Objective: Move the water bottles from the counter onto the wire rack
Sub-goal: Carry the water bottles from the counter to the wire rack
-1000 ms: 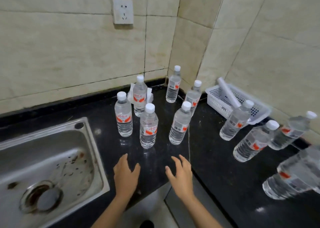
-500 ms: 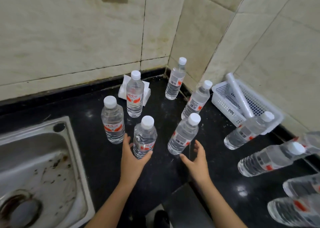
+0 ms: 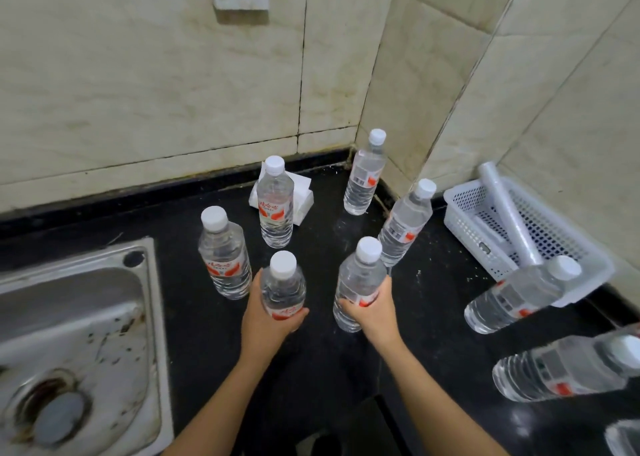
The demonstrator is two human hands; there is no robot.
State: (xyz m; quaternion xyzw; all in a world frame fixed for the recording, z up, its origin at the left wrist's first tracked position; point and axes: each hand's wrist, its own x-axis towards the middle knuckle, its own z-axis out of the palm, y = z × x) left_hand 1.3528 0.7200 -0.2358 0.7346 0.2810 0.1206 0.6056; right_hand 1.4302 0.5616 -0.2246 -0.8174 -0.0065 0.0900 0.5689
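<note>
Two hands, two grips: my left hand (image 3: 266, 320) curls its fingers (image 3: 255, 287) round the left bottle (image 3: 283, 289), my right hand (image 3: 375, 317) round the right bottle (image 3: 358, 282), each at the red label low on the body. Both are clear ribbed plastic cylinders with white caps, upright on the glossy black desk (image 3: 311, 369), long axes vertical.

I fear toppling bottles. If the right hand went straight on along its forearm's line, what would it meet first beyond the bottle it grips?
Probably the upright bottle before the tissue pack, ahead-left of the right hand and held bottle; depth is unclear, so it might miss.
</note>
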